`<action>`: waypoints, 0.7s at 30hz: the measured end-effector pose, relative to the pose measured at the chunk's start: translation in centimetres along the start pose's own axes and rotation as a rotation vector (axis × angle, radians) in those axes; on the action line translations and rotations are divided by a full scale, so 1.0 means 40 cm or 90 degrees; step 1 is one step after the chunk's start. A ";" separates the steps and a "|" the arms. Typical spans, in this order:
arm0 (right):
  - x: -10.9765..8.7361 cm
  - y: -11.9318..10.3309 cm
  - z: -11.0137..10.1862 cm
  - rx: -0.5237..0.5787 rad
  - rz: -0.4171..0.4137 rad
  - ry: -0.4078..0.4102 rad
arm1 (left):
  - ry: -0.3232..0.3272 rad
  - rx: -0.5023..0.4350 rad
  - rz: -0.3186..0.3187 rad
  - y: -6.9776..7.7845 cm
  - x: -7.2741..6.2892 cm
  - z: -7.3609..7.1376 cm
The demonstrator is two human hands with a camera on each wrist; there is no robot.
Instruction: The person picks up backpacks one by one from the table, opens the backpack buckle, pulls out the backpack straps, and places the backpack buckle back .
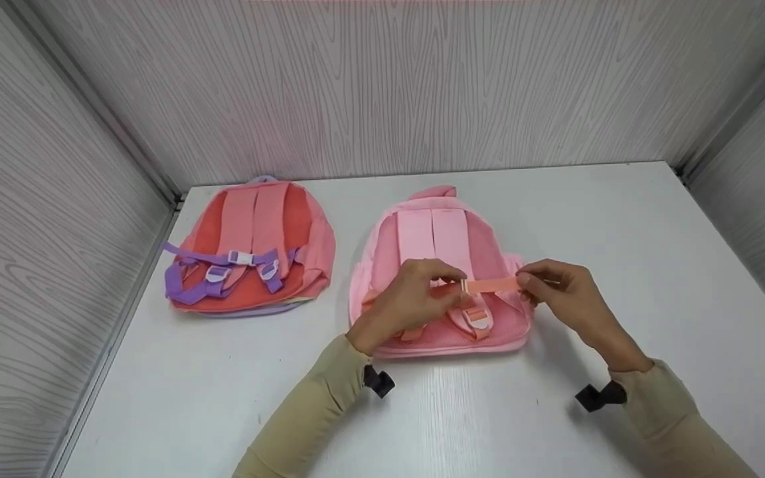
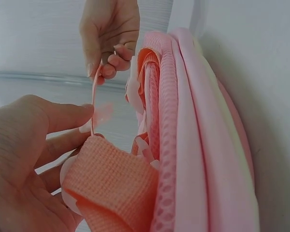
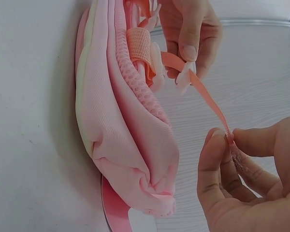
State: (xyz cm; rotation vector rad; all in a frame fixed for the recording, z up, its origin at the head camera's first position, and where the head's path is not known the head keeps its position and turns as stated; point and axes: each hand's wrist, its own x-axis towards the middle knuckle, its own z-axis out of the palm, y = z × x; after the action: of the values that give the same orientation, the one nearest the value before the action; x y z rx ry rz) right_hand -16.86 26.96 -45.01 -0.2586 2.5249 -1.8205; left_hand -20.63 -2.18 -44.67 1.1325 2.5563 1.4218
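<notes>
Left hand (image 1: 409, 299) pinches pale plastic buckle (image 3: 185, 78), thumb against fingers. Right hand (image 1: 572, 295) pinches orange strap (image 1: 494, 285), taut above pink backpack (image 1: 485, 242). Coral backpack (image 1: 256, 229) lies nearby, purple straps (image 1: 186, 287) upward.

No legible text, labels, brands, numbers or signs in any of the three views, head, left wrist or right wrist.
</notes>
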 end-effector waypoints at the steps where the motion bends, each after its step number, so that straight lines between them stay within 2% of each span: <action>1: 0.000 0.000 0.000 -0.002 0.002 0.001 | 0.000 -0.001 0.000 0.000 0.001 0.001; 6: -0.004 -0.001 -0.001 -0.011 0.011 0.001 | 0.003 -0.003 -0.001 0.004 0.006 0.007; 16: -0.004 0.000 -0.006 0.006 0.004 -0.005 | -0.005 0.003 -0.035 0.018 0.016 0.019; 21: -0.006 -0.002 -0.007 0.006 0.003 -0.008 | -0.010 0.006 -0.040 0.018 0.019 0.023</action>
State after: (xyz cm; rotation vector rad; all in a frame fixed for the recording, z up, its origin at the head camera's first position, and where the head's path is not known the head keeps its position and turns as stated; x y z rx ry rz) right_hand -16.65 27.22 -44.85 -0.2621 2.5068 -1.8223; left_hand -20.45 -0.84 -44.43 1.0516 2.5655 1.3831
